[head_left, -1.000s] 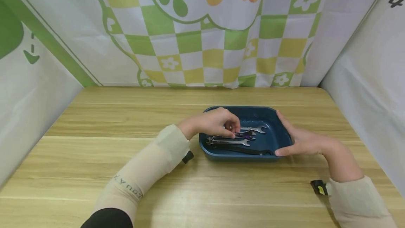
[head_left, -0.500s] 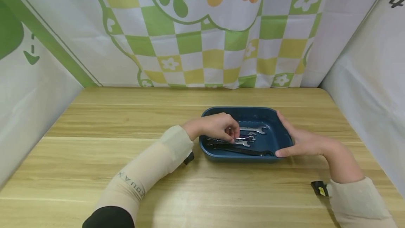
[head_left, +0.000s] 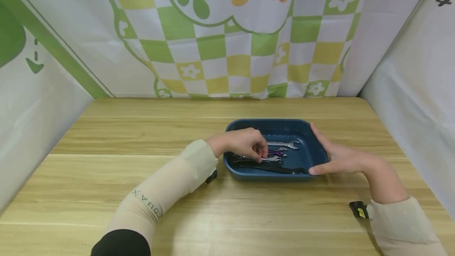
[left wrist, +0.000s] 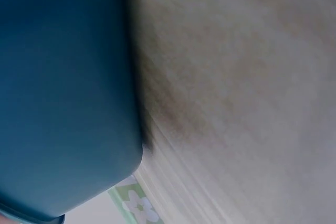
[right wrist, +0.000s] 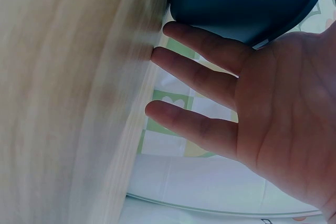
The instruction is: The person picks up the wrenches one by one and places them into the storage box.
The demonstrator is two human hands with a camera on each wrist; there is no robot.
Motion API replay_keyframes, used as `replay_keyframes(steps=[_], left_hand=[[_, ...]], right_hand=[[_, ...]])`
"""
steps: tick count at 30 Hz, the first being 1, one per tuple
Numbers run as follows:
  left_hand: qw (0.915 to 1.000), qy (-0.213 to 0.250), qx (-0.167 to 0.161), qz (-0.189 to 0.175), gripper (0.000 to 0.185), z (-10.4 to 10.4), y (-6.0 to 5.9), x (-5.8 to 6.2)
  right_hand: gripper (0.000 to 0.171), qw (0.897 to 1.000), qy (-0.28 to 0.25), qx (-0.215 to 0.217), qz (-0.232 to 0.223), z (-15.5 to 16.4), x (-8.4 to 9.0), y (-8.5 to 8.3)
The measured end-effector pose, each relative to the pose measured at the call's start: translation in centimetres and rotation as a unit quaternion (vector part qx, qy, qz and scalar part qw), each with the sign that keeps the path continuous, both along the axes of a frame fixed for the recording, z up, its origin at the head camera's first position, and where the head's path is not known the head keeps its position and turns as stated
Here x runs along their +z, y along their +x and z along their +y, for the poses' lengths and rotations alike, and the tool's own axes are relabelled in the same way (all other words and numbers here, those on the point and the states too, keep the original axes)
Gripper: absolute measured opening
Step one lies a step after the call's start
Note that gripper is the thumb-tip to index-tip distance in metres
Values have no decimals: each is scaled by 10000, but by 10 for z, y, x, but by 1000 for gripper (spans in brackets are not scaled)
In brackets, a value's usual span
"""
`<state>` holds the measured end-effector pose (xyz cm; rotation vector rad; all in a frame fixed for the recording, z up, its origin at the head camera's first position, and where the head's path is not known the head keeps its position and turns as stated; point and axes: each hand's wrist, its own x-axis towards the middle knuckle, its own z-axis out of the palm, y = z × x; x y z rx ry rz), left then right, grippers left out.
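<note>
My left hand (head_left: 245, 141) reaches into a dark blue tray (head_left: 302, 160), thumb and forefinger pinching a small silver wrench (head_left: 271, 160) low over the other tools. Behind it in the tray lie a purple wrench (head_left: 276, 152) and a silver open-end wrench (head_left: 286, 144). Along the front wall is a long black wrench (head_left: 284, 170). My right hand (head_left: 337, 159) rests against the tray's right end, thumb at the front corner and a finger at the back corner. In the right wrist view, its other fingers (right wrist: 197, 127) extend straight, spread below the tray's side.
The tray stands on a wood-grain table (head_left: 142, 133). A checkered, flowered curtain (head_left: 227, 46) hangs at the table's back edge, with white panels on both sides. Only the tray's outer wall (left wrist: 68, 93) and the table surface fill most of the left wrist view.
My left hand has lowered slightly towards the tray's front with the small silver wrench, uncovering more of the purple wrench. The right hand and tray stay in place.
</note>
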<state>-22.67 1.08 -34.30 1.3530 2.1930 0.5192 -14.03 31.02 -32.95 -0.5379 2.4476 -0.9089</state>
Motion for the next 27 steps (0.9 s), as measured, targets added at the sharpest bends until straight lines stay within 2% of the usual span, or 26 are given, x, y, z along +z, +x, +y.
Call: replay_keyframes(steps=[14,20,27], left_hand=[[9995,-176,-155,217,6,1,0,-3],[9985,-249,-119,466,9,1,0,-3],[9978,-103,-163,638,8,0,1,-2]], right_hand=[[126,10000,0,-5,-15,-1,-1,-1],[126,10000,39,6,60,-1,-2,-2],[127,10000,50,-5,59,-1,-2,-2]])
